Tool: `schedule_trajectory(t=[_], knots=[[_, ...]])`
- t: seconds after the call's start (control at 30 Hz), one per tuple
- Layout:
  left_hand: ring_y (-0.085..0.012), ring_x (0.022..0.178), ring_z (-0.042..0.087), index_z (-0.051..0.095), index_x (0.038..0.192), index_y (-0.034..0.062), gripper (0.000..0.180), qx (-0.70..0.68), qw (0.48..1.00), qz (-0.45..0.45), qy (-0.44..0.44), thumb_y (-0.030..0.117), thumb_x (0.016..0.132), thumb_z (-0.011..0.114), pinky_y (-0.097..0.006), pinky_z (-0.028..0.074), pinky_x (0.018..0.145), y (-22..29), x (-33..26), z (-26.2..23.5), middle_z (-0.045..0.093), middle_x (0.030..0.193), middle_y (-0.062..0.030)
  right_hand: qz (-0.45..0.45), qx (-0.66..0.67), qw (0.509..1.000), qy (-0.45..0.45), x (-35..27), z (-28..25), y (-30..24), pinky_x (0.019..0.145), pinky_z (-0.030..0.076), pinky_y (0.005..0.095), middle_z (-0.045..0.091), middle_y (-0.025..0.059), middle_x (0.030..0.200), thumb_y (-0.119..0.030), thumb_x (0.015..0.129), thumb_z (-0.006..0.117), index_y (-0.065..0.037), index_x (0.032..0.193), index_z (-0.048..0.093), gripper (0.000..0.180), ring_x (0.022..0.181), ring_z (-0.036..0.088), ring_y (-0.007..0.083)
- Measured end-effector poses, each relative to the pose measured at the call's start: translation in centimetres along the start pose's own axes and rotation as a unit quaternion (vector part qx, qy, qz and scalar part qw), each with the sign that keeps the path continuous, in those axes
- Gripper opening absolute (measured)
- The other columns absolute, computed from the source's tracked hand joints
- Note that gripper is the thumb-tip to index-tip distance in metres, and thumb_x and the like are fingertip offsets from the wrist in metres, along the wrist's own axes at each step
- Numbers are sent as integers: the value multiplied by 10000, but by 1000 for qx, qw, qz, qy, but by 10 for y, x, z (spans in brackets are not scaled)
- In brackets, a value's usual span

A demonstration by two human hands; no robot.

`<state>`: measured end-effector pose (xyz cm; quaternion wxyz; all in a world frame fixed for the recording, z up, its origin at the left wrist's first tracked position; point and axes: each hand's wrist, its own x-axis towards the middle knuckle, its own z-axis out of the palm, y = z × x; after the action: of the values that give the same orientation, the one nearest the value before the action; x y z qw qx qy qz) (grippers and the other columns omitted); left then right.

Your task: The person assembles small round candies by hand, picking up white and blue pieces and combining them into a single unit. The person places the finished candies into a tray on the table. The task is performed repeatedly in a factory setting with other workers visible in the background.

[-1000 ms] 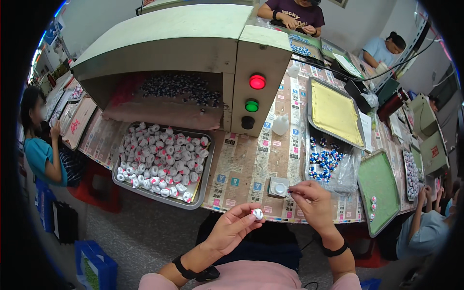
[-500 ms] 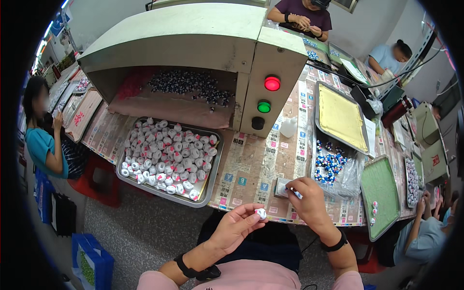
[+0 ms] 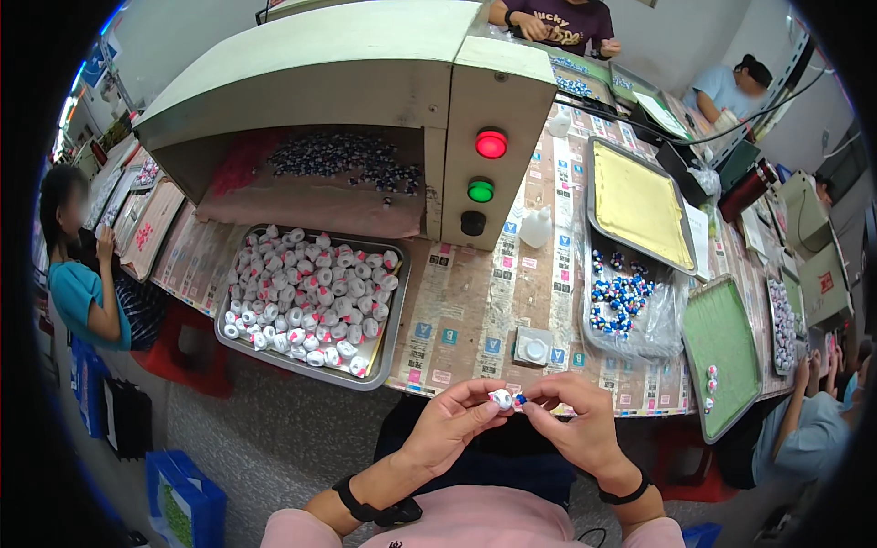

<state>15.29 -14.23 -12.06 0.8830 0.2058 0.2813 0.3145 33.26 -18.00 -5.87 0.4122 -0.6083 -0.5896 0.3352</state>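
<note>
Between the thumb and fingers of my left hand (image 3: 448,427) is a small round white piece (image 3: 501,399) with a touch of pink. My right hand (image 3: 582,422) pinches a tiny blue piece (image 3: 521,399) close against its right side; whether the two touch is too small to tell. Both hands are closed at the table's front edge. Just beyond them sits a small square block with a white round top (image 3: 533,347). Blue, white and red small pieces (image 3: 621,301) lie in a plastic-lined tray to the right.
A metal tray (image 3: 391,359) full of white-and-pink pieces stands left, before a beige oven-like machine (image 3: 475,100) with lit lamps. A yellow-lined tray (image 3: 639,201), green tray (image 3: 722,352) and white bottle (image 3: 536,226) are on the right. Several people sit around.
My right hand has moved from the square block down and left to my left hand, bringing a tiny blue piece. The block's white top is now uncovered. The view has shifted slightly.
</note>
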Motion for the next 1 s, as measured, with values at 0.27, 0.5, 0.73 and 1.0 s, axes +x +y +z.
schedule_trajectory(t=[0.27, 0.5, 0.73, 1.0], knots=[[-171, 1016, 601, 553, 1183, -10, 280, 32, 999, 8, 1, 48, 910, 579, -301, 511, 899, -4, -1, 1, 604, 1108, -107, 13, 20, 999, -42, -4, 0, 7, 637, 527, 240, 662, 104, 885, -10, 770, 705, -14, 932, 698, 162, 755, 651, 148], [-175, 897, 639, 596, 1118, -51, 254, 83, 996, 16, 5, 24, 877, 621, -288, 544, 822, -6, -2, -4, 641, 1027, -138, -3, 61, 997, -37, -10, 2, 18, 618, 507, 243, 666, 102, 834, -19, 777, 709, -32, 932, 714, 156, 715, 639, 144], [-236, 952, 644, 543, 1175, -77, 335, 136, 990, -35, 8, -31, 853, 622, -312, 541, 824, -2, -1, 19, 623, 1076, -175, 13, 120, 990, -68, -12, -28, 18, 684, 490, 273, 671, 93, 867, -42, 776, 714, -37, 940, 712, 164, 777, 631, 165], [-107, 856, 586, 597, 1084, -33, 293, 353, 902, 226, 101, -85, 797, 626, -224, 483, 780, 38, -18, -11, 567, 1030, -50, 133, -108, 899, 404, -32, -157, 97, 699, 464, 262, 630, 51, 817, -69, 805, 647, -1, 933, 654, 145, 769, 577, 125]])
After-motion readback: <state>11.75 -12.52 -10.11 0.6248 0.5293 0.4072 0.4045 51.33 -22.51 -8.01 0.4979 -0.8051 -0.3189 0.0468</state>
